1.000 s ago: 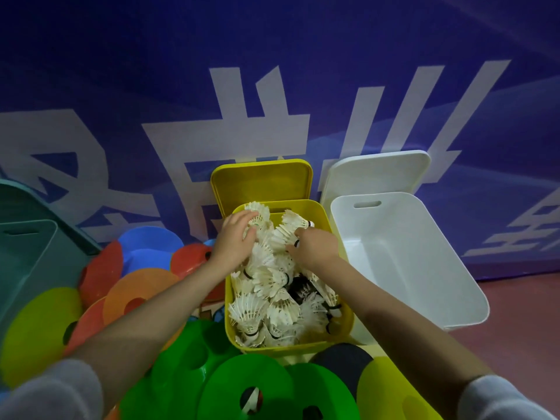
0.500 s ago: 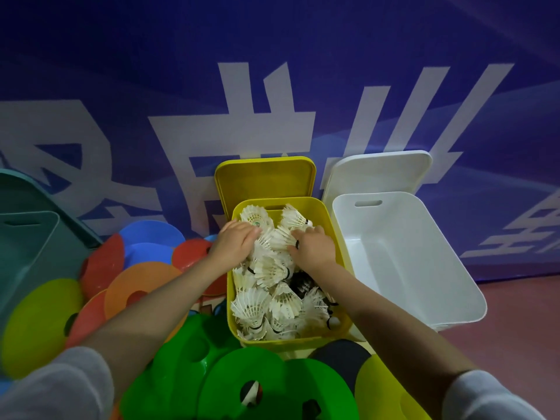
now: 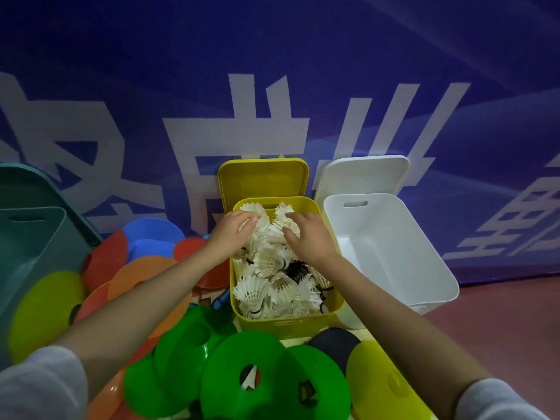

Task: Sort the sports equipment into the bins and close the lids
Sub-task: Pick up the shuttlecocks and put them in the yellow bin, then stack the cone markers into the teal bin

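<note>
A yellow bin (image 3: 288, 324) stands in the middle, heaped with several white shuttlecocks (image 3: 266, 294). Its yellow lid (image 3: 263, 180) stands open against the blue wall. My left hand (image 3: 231, 234) lies palm down on the shuttlecocks at the bin's far left, fingers spread and pressing them. My right hand (image 3: 309, 237) presses the pile at the far right, thumb and fingers resting on a shuttlecock. A white bin (image 3: 424, 268) sits to the right with nothing in it, its white lid (image 3: 363, 174) open behind.
A teal bin (image 3: 33, 253) stands at the left edge. Flat marker cones in green (image 3: 242, 374), yellow (image 3: 45, 310), orange (image 3: 145, 277), red (image 3: 104, 259) and blue (image 3: 151, 234) lie piled around the front and left. A dark disc (image 3: 333, 344) lies by the yellow bin. Red floor shows at right.
Both hands have stayed on the far end of the shuttlecock pile, shifting slightly and flattening down onto it. The bins have not moved.
</note>
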Motion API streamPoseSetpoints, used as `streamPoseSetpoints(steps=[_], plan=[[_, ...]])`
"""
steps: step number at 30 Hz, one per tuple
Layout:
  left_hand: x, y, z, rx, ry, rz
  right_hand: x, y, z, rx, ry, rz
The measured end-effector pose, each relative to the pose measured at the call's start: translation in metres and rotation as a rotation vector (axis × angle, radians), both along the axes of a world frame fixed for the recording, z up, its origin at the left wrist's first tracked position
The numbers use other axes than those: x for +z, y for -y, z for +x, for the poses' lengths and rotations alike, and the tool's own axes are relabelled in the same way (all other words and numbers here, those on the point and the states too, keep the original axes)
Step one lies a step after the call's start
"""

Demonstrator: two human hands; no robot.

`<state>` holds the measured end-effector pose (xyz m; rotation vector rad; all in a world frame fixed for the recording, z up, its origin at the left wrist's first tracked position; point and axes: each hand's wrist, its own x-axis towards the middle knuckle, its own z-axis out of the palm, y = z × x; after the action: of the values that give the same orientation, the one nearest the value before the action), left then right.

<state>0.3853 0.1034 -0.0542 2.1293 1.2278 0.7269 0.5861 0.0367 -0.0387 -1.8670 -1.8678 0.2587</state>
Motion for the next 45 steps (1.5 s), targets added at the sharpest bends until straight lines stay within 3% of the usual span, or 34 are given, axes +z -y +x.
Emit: streamPoseSetpoints(steps=[4, 7, 14, 19, 22, 26, 31, 40, 42, 45], plan=[[0.03, 0.034, -0.025, 0.017, 0.115, -0.009, 0.02, 0.029, -0.045, 0.116, -0.332, 0.094], [0.034, 0.067, -0.049, 0.058, 0.167, -0.02, 0.015, 0.051, -0.073, 0.141, -0.452, 0.073], [-0.043, 0.151, -0.113, 0.085, 0.18, -0.181, -0.021, 0.113, -0.107, -0.031, -0.607, 0.084], [-0.094, 0.179, -0.131, 0.008, -0.055, -0.372, -0.07, 0.186, -0.102, -0.402, -0.438, 0.221], [-0.101, 0.184, -0.125, -0.046, -0.143, -0.352, -0.114, 0.22, -0.089, -0.556, -0.319, 0.025], [-0.099, 0.182, -0.113, -0.08, -0.229, -0.342, -0.141, 0.239, -0.086, -0.584, -0.367, -0.272], [-0.094, 0.181, -0.1, -0.159, -0.349, -0.304, -0.145, 0.236, -0.088, -0.5, -0.341, -0.313], [-0.104, 0.181, -0.092, -0.189, -0.213, -0.301, -0.139, 0.24, -0.085, -0.476, -0.415, -0.248], [-0.102, 0.178, -0.095, -0.17, -0.146, -0.318, -0.139, 0.249, -0.081, -0.482, -0.363, -0.194], [-0.097, 0.176, -0.108, -0.172, -0.025, -0.332, -0.145, 0.268, -0.072, -0.422, -0.122, -0.134]])
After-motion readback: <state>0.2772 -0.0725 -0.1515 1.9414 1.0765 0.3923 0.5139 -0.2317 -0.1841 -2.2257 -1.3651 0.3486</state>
